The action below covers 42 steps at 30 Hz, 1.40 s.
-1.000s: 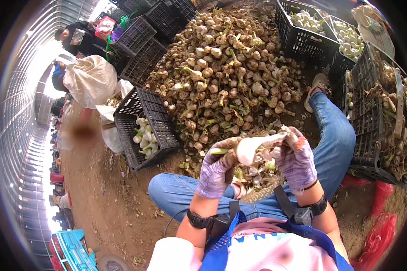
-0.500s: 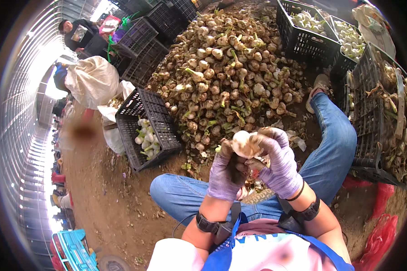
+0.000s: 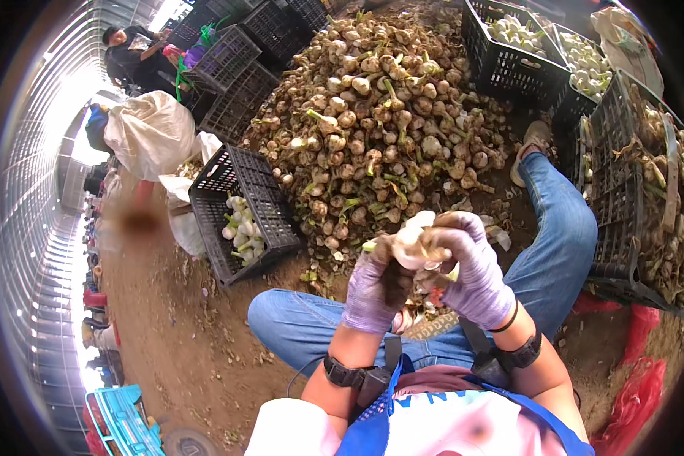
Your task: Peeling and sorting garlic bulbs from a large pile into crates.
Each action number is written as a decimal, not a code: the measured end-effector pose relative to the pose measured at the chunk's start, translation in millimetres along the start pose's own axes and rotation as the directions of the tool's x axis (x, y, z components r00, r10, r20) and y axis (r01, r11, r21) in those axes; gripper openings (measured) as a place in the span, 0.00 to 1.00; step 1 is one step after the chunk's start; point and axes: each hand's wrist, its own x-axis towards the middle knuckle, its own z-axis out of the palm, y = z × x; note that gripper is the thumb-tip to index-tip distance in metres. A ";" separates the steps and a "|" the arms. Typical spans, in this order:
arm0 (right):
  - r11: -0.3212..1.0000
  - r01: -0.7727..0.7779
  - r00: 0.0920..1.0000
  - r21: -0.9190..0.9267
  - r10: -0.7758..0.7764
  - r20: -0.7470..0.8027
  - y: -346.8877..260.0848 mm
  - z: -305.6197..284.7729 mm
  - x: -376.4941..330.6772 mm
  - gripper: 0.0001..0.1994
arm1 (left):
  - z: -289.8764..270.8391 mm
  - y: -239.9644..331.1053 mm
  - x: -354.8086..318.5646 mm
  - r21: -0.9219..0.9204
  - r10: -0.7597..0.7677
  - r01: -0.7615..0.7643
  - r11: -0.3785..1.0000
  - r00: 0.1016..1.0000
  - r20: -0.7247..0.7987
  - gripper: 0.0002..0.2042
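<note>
A pale garlic bulb (image 3: 410,254) is held up between my two hands, above my lap. My left hand (image 3: 375,287), in a soiled purple glove, is closed round the bulb's stem side; a green stem end pokes out by its fingers. My right hand (image 3: 471,267), gloved the same way, has its fingers curled over the bulb's right side, where loose brownish skin shows. Beyond them rises a big heap of unpeeled garlic (image 3: 380,129) with dirty outer skins. Scraps of skin lie below my hands, partly hidden by them.
A tilted black crate (image 3: 277,209) with cleaned white garlic stands at left. More crates of white garlic (image 3: 520,72) stand at far right; a crate (image 3: 612,182) of dry stalks is nearer. Red netting (image 3: 631,406) lies right. A co-worker (image 3: 137,57) is at far left.
The bulb has turned a little in my hands, and skin has loosened on its right side. My view has shifted slightly. The co-worker has straightened up and reaches toward the crates.
</note>
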 end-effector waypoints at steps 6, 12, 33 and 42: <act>0.399 -0.411 0.837 0.820 0.522 0.165 6.2 0.5 -9.3 0.12 | 7.3 5.7 -4.9 0.323 0.120 -0.150 0.934 0.986 0.112 0.15; 0.386 -0.439 0.782 0.811 0.609 0.134 24.0 -14.2 1.6 0.12 | 6.1 11.4 3.3 0.237 0.325 -0.310 0.921 0.946 -0.026 0.16; 0.583 -0.514 0.796 0.629 0.598 0.097 74.5 18.9 -51.3 0.15 | -13.1 -8.4 -1.9 0.616 0.354 -0.398 0.680 0.914 0.200 0.09; 0.482 -0.564 0.657 0.670 0.754 0.011 124.7 19.2 -45.1 0.09 | 10.3 23.8 17.7 0.681 0.224 -0.108 0.724 0.971 -0.085 0.11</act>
